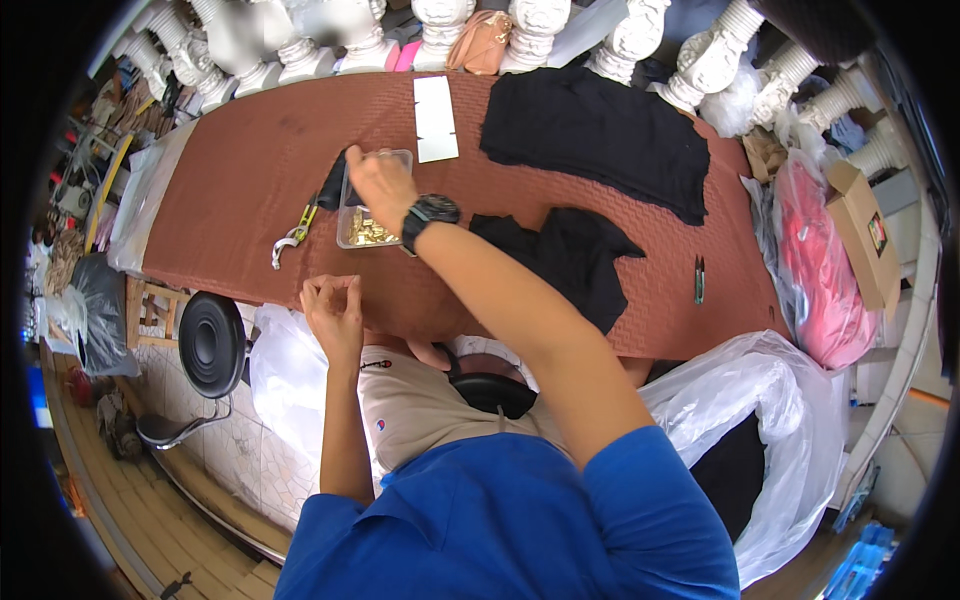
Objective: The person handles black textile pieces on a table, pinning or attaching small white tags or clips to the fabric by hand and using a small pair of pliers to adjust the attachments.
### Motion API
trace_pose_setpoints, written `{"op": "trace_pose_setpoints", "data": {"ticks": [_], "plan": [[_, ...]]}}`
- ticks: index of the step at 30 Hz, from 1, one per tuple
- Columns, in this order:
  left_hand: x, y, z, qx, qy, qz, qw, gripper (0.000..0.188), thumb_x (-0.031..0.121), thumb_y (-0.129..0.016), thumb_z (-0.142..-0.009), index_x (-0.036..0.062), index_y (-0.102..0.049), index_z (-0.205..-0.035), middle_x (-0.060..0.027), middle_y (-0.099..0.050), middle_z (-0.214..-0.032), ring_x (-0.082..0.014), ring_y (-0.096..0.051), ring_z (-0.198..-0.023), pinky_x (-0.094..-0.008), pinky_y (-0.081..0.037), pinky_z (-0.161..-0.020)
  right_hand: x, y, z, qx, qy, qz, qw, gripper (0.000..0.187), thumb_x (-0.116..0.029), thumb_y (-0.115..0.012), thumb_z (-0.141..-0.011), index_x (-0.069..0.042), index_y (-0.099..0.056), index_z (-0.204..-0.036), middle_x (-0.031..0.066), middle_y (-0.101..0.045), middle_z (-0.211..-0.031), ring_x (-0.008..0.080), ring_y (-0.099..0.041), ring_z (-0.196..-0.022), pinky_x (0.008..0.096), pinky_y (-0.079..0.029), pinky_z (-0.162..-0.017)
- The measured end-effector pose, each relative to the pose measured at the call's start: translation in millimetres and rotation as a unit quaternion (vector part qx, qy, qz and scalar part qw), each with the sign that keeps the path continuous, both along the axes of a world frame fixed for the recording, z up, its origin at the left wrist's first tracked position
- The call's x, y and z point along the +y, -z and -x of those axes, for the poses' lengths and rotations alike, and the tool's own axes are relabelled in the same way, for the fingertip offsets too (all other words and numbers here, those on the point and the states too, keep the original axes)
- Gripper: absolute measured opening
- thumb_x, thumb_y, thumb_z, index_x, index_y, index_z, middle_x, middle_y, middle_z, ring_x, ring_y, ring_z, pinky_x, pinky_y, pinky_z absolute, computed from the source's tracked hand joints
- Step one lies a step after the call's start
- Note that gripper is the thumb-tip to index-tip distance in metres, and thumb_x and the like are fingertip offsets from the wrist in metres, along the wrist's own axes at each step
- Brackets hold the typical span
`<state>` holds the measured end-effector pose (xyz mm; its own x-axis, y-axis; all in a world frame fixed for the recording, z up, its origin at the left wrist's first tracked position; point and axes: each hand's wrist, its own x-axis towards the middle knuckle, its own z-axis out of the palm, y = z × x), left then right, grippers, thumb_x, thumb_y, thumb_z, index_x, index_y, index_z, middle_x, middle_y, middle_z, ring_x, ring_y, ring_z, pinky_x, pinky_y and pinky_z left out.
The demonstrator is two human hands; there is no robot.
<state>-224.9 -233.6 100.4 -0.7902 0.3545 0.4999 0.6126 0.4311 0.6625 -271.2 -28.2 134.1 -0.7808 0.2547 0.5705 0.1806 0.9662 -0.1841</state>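
Observation:
My right hand (382, 185) reaches over a clear plastic box (346, 195) that holds small gold-coloured metal pieces (368, 230). Its fingers are pressed together, and what is in them, if anything, is too small to make out. A black watch (432, 210) circles that wrist. At the table's near edge my left hand (333, 310) is raised with thumb and fingertips pinched; I cannot see what they hold. Left of the box lie a slim yellow tool (305, 222) with a white end and a dark narrow item (332, 188).
The brown-covered table (240, 180) bears a notched white card (434, 120), black fabric (590, 130), another black cloth piece (570, 262) and small snips (699, 282). White ornate columns (440, 25) line the far edge. Plastic bags (780, 400) and a round black stool (212, 345) flank me.

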Motion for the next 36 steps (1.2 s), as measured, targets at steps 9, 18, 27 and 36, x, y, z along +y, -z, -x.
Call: {"op": "trace_pose_setpoints", "data": {"ticks": [9, 18, 27, 36], "plan": [[-0.3, 37.8, 7.2, -0.074, 0.040, -0.013, 0.996, 0.026, 0.012, -0.073, -0.091, 0.0036, -0.070, -0.115, -0.0103, -0.060, -0.100, -0.0251, -0.058, -0.093, -0.0376, -0.047, -0.086, 1.4, 8.4, -2.6, -0.004, 0.021, -0.023, 0.999, 0.022, -0.005, -0.067, -0.082, -0.002, -0.056, -0.101, 0.0189, -0.068, -0.091, 0.0342, -0.065, -0.096, 0.0412, -0.055, -0.079], [20.5, -22.9, -23.9, 0.078, 0.055, -0.081, 0.992, 0.041, 0.004, -0.070, -0.092, 0.0008, -0.060, -0.131, -0.0141, -0.059, -0.117, -0.0268, -0.058, -0.104, -0.0374, -0.048, -0.089, 93.0, -58.4, -278.2, -0.233, 0.021, 0.265, 0.935, 0.021, -0.020, -0.074, -0.087, -0.002, -0.063, -0.086, 0.0180, -0.067, -0.081, 0.0369, -0.066, -0.080, 0.0445, -0.051, -0.072], [116.4, 3.3, -43.4, -0.020, 0.346, 0.105, 0.932, 0.031, 0.008, -0.074, -0.086, -0.0003, -0.063, -0.114, -0.0141, -0.064, -0.105, -0.0351, -0.060, -0.104, -0.0416, -0.049, -0.091, 23.7, 28.1, -343.5, -0.104, 0.088, 0.245, 0.960, 0.020, -0.011, -0.077, -0.078, 0.000, -0.067, -0.090, 0.0154, -0.064, -0.089, 0.0367, -0.064, -0.092, 0.0456, -0.052, -0.077], [126.7, -90.4, -12.1, -0.361, 0.554, 0.099, 0.744, 0.014, 0.016, -0.062, -0.101, 0.0050, -0.058, -0.093, 0.0050, -0.054, -0.085, -0.0053, -0.051, -0.083, -0.0245, -0.045, -0.076, 114.9, -76.2, -393.1, -0.079, -0.068, 0.588, 0.802, 0.014, -0.019, -0.071, -0.095, -0.006, -0.072, -0.098, -0.0036, -0.064, -0.089, 0.0076, -0.058, -0.083, 0.0256, -0.048, -0.076]]}}
